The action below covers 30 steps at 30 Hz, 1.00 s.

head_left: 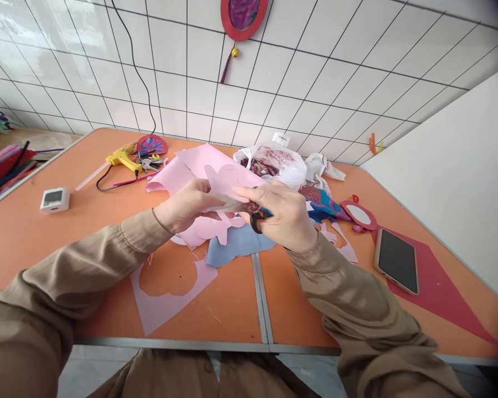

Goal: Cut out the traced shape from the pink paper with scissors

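Note:
My right hand (pixel 288 215) grips dark-handled scissors (pixel 255 222), their blades pointing left toward my other hand. Fingers pinched, my left hand (pixel 186 205) holds a pale pink cut-out piece (pixel 223 178) with curved edges, raised above the table at the blades. How far the blades are apart is hard to make out. Beneath both hands lie a large pink sheet (pixel 203 159), a pink star-like cut-out (pixel 223 232) and a blue-grey piece (pixel 243 246). Closer to the front edge rests a pink offcut (pixel 166 309) with a rounded opening.
On the left are a yellow glue gun (pixel 124 158) with its cord and a small white box (pixel 55 200). A white plastic bag (pixel 288 166) stands at the back. To the right lie a phone (pixel 397 260), a red sheet (pixel 444 293) and a red-rimmed oval mirror (pixel 359 214).

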Each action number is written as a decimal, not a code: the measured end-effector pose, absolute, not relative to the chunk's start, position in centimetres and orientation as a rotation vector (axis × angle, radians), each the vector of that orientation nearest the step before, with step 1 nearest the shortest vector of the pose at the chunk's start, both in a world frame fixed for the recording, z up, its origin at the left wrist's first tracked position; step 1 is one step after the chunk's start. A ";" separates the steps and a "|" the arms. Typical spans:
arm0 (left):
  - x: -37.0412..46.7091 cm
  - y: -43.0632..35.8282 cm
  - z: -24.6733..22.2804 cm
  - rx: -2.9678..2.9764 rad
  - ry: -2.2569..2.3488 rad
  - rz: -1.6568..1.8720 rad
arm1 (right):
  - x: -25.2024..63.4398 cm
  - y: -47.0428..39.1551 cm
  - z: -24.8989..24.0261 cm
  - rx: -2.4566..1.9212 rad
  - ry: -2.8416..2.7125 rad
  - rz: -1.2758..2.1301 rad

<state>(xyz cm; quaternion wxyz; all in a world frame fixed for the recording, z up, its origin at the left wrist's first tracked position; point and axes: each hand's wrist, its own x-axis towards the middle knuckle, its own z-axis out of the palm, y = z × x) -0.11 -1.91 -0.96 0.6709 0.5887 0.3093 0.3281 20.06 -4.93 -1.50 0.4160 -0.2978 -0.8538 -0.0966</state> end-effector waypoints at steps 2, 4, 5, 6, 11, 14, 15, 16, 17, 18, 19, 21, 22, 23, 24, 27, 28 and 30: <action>0.0 -2.0 -1.0 1.338 0.751 0.740 | 20.0 -5.1 -1.6 -0.779 -2.085 -0.145; 0.0 -2.1 -1.1 1.343 0.763 0.773 | 19.9 -5.2 -1.6 -0.838 -2.049 -0.067; 0.0 -2.2 -1.3 1.342 0.744 0.786 | 19.8 -5.2 -1.6 -0.876 -2.034 -0.041; 0.0 -2.2 -1.4 1.344 0.718 0.795 | 19.7 -5.3 -1.6 -0.911 -2.019 -0.025; 0.1 -2.1 -1.7 1.417 0.616 0.782 | 19.3 -5.3 -2.0 -0.973 -1.964 -0.005; 0.2 -2.2 -1.7 1.440 0.636 0.823 | 18.9 -5.3 -2.2 -0.983 -1.955 -0.040; 0.3 -2.2 -1.7 1.444 0.669 0.841 | 18.9 -5.4 -2.2 -0.988 -1.950 -0.060; 0.3 -2.3 -1.7 1.445 0.715 0.860 | 18.9 -5.4 -2.2 -0.988 -1.940 -0.079; 0.4 -2.3 -1.7 1.439 0.765 0.875 | 18.9 -5.5 -2.1 -0.986 -1.926 -0.092; 0.4 -2.3 -1.6 1.426 0.808 0.889 | 19.0 -5.5 -1.9 -0.988 -1.905 -0.099; 0.4 -2.4 -1.5 1.408 0.840 0.900 | 19.1 -5.6 -1.8 -0.992 -1.872 -0.096; 0.4 -2.5 -1.3 1.370 0.860 0.931 | 19.5 -5.8 -1.3 -1.011 -1.789 -0.057; 0.4 -2.5 -1.2 1.357 0.852 0.949 | 19.7 -5.8 -1.0 -1.025 -1.745 -0.028; 0.5 -2.5 -1.2 1.347 0.838 0.973 | 19.9 -5.9 -0.8 -1.037 -1.703 0.001; 0.5 -2.6 -1.1 1.340 0.827 1.000 | 20.1 -5.9 -0.6 -1.042 -1.666 0.025; 0.7 -2.7 -1.1 1.298 0.811 1.074 | 20.3 -5.7 -0.1 -1.059 -1.579 0.136; 0.7 -2.8 -1.1 1.272 0.813 1.089 | 20.4 -5.5 0.0 -1.060 -1.554 0.196; 0.8 -2.9 -1.2 1.222 0.815 1.091 | 20.4 -5.3 0.0 -1.053 -1.511 0.318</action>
